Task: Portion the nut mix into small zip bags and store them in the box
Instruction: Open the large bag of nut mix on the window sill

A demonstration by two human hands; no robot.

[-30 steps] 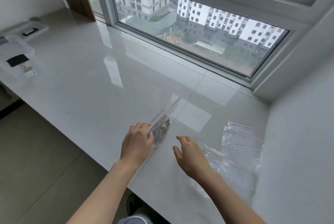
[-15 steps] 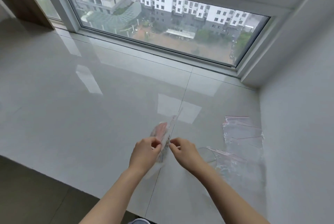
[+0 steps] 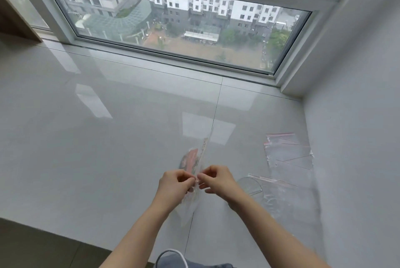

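A clear nut mix bag (image 3: 191, 160) with a pinkish label stands on edge over the glossy white counter (image 3: 108, 137). My left hand (image 3: 173, 183) pinches its near edge from the left, and my right hand (image 3: 218, 179) pinches the same edge from the right, fingertips almost meeting. The bag's contents are hard to make out. A loose pile of small clear zip bags (image 3: 287, 155) with red seal strips lies flat to the right. The storage box is out of view.
A small clear round dish or lid (image 3: 249, 185) sits on the counter just right of my right wrist. A grey wall (image 3: 357, 137) bounds the counter on the right, the window (image 3: 173, 29) at the back. The counter's front edge runs at lower left.
My right hand came over from the zip bags and took hold of the nut mix bag's edge beside my left hand. My head turned right, so the boxes at far left left the view.
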